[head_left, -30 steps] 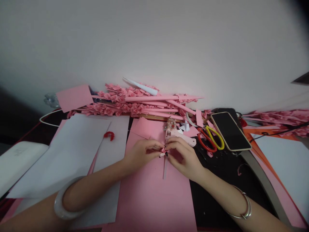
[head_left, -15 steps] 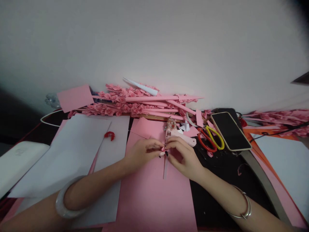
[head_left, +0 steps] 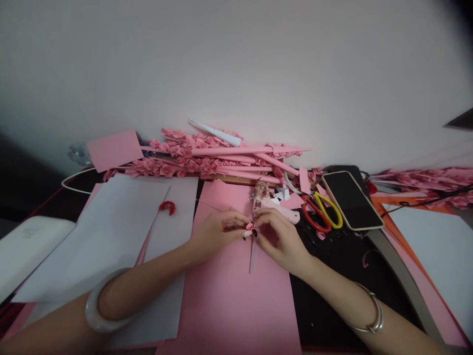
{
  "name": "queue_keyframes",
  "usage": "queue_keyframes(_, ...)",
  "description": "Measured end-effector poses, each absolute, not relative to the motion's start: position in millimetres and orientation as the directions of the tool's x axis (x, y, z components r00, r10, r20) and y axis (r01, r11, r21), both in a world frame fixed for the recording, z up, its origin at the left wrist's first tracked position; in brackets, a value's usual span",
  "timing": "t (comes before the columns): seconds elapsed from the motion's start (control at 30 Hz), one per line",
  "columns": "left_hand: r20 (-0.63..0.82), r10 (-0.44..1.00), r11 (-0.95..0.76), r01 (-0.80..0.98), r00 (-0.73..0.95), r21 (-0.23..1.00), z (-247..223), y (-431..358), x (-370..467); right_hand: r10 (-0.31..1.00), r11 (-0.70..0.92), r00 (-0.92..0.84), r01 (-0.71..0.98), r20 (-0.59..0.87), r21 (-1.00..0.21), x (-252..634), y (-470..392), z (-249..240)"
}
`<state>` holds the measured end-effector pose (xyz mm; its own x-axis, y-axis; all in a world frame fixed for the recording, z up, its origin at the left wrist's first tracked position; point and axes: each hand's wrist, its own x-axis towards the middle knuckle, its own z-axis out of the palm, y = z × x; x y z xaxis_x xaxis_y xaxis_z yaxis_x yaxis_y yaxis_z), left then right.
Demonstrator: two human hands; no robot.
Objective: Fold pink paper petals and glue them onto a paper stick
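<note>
Between my fingertips is a small pink paper flower (head_left: 250, 227), held over the middle of the pink paper sheet (head_left: 236, 301). My left hand (head_left: 218, 234) pinches it from the left with thumb and fingers. From the other side my right hand (head_left: 283, 239) closes its thumb and index finger on the flower. A narrow pale strip (head_left: 252, 259) lies or hangs just below the fingertips; whether it joins the flower I cannot tell. Right behind my hands lies a pale pink glue gun (head_left: 277, 207), its nozzle end partly hidden by the right hand.
Bunches of pink paper flowers (head_left: 166, 167) and rolled paper stems (head_left: 229, 150) line the wall. Red and yellow-handled scissors (head_left: 321, 212) and a phone (head_left: 353, 199) lie right. White sheets (head_left: 99, 236), a red curved piece (head_left: 167, 207) and a white box-like device (head_left: 35, 246) are left.
The small flower has turned slightly between my fingertips, and more of its pink paper shows. Both hands stay in nearly the same place.
</note>
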<state>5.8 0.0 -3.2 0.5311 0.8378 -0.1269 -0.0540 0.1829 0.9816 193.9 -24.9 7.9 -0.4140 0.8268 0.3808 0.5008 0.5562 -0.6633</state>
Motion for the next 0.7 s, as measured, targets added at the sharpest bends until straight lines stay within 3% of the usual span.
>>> queue_keyframes(0.27,-0.104,0.848,0.109,0.022,0.520,0.994,-2.0,-0.7,5.9,0.817,0.573,-0.412,0.501,0.403,-0.649,194.4,-24.8,6.9)
queue_keyframes(0.53,-0.070,0.841,0.120,-0.059,0.536,0.991,-1.8,-1.2,6.0,0.806,0.589,-0.403,0.472,0.433,-0.656,194.1,-25.6,11.5)
queue_keyframes(0.7,-0.063,0.819,0.052,0.035,0.570,0.998,-1.9,-1.2,5.0,0.809,0.586,-0.376,0.460,0.451,-0.668,193.5,-26.4,11.7)
